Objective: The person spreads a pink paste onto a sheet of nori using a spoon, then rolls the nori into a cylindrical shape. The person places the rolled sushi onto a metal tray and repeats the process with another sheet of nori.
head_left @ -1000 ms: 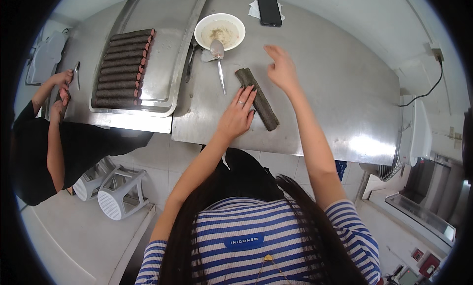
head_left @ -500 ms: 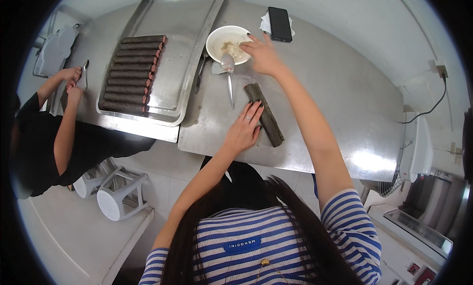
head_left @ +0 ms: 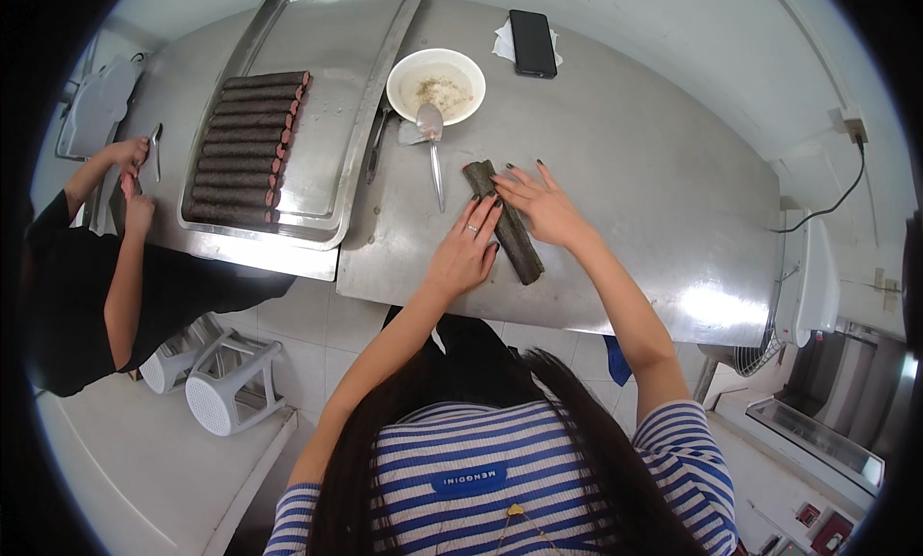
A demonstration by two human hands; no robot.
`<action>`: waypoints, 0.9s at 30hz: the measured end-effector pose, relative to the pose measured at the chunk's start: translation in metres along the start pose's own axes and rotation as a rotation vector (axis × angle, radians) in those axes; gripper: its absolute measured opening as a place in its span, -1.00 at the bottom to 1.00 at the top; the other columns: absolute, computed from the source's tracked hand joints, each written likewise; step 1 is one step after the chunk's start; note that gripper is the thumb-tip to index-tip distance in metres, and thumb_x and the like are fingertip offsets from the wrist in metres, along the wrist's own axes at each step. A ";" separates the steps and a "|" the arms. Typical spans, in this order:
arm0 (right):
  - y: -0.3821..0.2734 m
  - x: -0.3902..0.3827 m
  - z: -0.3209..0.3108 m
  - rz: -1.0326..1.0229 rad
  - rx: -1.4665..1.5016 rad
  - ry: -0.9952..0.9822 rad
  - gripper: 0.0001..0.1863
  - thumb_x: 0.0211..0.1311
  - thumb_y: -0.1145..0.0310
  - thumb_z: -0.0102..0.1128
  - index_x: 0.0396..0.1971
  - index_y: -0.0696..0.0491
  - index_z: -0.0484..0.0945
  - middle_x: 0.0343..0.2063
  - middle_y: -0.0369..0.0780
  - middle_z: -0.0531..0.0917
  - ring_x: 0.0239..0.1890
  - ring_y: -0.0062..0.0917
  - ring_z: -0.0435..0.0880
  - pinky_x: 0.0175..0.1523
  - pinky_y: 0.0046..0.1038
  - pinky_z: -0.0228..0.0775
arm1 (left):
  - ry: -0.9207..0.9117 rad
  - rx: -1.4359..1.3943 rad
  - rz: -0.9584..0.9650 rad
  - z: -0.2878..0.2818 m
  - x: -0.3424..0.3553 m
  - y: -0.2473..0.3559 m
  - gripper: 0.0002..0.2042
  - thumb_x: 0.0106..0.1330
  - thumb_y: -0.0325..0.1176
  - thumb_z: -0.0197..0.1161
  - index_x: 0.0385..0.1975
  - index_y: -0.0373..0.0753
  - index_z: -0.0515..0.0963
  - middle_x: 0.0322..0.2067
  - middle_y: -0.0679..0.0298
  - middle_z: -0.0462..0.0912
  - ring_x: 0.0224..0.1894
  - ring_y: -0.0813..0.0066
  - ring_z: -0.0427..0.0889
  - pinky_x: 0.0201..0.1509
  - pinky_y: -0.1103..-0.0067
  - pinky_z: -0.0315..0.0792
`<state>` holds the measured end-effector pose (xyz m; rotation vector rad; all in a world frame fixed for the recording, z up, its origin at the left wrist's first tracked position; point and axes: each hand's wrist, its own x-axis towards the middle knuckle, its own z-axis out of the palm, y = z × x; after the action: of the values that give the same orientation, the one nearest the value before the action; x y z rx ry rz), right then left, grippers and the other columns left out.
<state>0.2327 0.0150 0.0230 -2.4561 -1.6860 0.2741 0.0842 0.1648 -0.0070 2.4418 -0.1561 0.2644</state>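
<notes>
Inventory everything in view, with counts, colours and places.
Shallow rectangular metal tray: one, silver, left
Pink-ended cylindrical rolls: about ten, blackish, inside tray
Steel tabletop: at least one, silver, middle
Long cylindrical roll: one, dark green-brown, on tabletop
Round bowl: one, white, beyond that roll
Metal spoon: one, silver, by the bowl
Co-worker: one, black clothing, far left
Spoon-like metal utensil: one, silver, beside co-worker
Flat rectangular phone: one, black, on white paper, far side
Plastic stools: two, pale grey, floor, lower left
Left hand: one, dark-nailed, on the single roll
Right hand: one, dark-nailed, fingertips at the single roll
</notes>
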 end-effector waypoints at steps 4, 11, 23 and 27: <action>0.016 0.012 -0.031 -0.007 0.042 0.031 -0.33 -0.12 0.67 -0.02 0.14 0.00 0.44 0.25 -0.35 0.38 0.40 -0.43 0.14 0.46 -0.01 -0.24 | -0.001 0.007 -0.001 -0.002 0.000 0.001 -0.38 0.16 -0.43 0.18 0.27 -0.33 0.17 0.31 0.03 0.14 0.34 -0.06 0.13 0.38 0.31 0.14; 0.040 0.147 -0.043 -0.069 -0.170 0.242 -0.38 -0.15 0.62 0.06 0.07 0.00 0.49 0.17 -0.34 0.47 0.35 -0.41 0.22 0.45 0.02 -0.20 | 0.005 -0.003 0.008 -0.004 0.001 0.005 -0.37 0.15 -0.44 0.18 0.27 -0.32 0.17 0.31 0.04 0.14 0.33 -0.06 0.15 0.38 0.31 0.15; 0.010 -0.008 -0.013 -0.072 -0.162 -0.004 -0.28 -0.12 0.53 0.20 0.21 -0.03 0.39 0.31 -0.35 0.29 0.39 -0.41 0.14 0.47 -0.03 -0.25 | 0.022 0.022 0.016 0.002 0.001 0.001 -0.39 0.15 -0.41 0.18 0.25 -0.35 0.20 0.30 0.04 0.16 0.32 -0.05 0.15 0.38 0.32 0.15; -0.012 -0.054 -0.008 -0.029 0.017 -0.123 -0.29 -0.15 0.60 0.12 0.19 0.00 0.40 0.29 -0.34 0.33 0.40 -0.39 0.14 0.47 -0.01 -0.25 | 0.025 -0.006 0.005 0.000 0.001 0.003 -0.37 0.15 -0.45 0.18 0.28 -0.32 0.18 0.30 0.04 0.15 0.33 -0.04 0.15 0.37 0.30 0.17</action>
<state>0.2050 -0.0317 0.0372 -2.4465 -1.7571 0.4431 0.0842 0.1623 -0.0046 2.4310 -0.1518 0.2962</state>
